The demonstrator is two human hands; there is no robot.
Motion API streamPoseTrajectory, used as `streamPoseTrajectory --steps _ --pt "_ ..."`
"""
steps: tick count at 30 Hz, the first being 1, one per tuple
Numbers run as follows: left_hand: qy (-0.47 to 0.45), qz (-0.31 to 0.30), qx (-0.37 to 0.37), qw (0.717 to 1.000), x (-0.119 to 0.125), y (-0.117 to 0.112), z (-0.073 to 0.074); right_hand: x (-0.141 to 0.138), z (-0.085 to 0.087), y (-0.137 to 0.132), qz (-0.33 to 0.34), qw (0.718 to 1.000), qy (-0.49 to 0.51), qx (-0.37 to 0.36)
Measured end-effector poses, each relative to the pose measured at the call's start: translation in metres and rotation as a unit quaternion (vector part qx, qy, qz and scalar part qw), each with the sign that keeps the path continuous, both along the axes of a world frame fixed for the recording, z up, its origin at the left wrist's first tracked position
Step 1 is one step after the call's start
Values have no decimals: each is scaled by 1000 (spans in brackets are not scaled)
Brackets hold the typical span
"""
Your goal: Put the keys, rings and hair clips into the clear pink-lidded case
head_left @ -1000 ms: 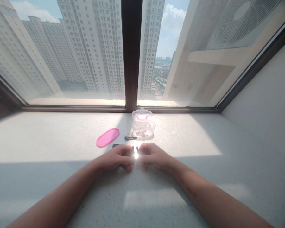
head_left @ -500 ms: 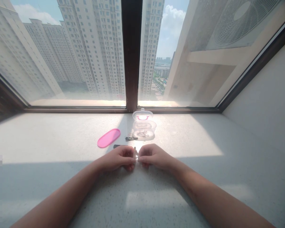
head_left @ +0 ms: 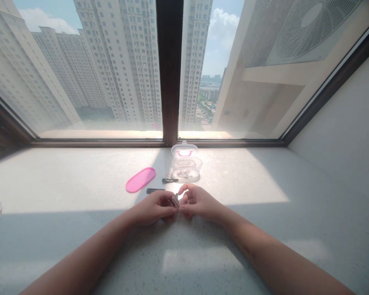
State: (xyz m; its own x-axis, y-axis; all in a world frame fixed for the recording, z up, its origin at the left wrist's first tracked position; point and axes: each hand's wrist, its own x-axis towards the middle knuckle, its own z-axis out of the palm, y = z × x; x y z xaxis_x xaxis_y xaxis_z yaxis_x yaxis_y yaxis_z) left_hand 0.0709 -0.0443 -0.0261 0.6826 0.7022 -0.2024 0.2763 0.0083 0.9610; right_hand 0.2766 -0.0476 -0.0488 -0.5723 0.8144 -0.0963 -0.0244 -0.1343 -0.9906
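My left hand (head_left: 156, 207) pinches a small, shiny metal piece (head_left: 176, 201), slim and like a nail clipper, between thumb and fingers. My right hand (head_left: 197, 201) meets it from the other side, thumb near its lower end and index finger raised and curled above it. The fingers partly hide the piece, so its exact kind is unclear. Just beyond my left hand lies a dark, slim bar (head_left: 154, 191). Behind that is a second dark piece with a metal ring (head_left: 169, 180), close to the clear plastic case.
The clear case (head_left: 199, 174) stands open near the window frame, small metal bits inside and its lid (head_left: 185, 150) with a pink handle tipped back. A pink oval tray (head_left: 140, 180) lies to its left on the speckled sill (head_left: 64, 180). Window glass rises behind.
My right index finger has lifted off the metal piece and its fingers have spread a little. The piece has tilted between my hands; my left hand stays nearly in place.
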Motion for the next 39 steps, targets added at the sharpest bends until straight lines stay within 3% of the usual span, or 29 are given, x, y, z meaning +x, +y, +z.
streamPoseTrajectory --steps 5,15,26,31,34,39 --pt "24 6 46 999 0 1 -4 -1 -3 0 6 1000 6 -9" --pt "-70 17 -35 997 3 -4 0 -1 0 -1 6 999 -29 17" --pt "-57 47 -1 997 4 -6 -5 -1 -1 -4 3 997 -53 60" --pt "-88 76 -15 993 4 -4 -5 -7 -1 -8 -64 988 -86 107" --pt "-104 96 -15 990 5 -2 -3 -10 2 -11 -123 971 -99 181" --pt "-122 122 -8 985 6 0 -3 -9 6 -12 -143 941 -122 281"
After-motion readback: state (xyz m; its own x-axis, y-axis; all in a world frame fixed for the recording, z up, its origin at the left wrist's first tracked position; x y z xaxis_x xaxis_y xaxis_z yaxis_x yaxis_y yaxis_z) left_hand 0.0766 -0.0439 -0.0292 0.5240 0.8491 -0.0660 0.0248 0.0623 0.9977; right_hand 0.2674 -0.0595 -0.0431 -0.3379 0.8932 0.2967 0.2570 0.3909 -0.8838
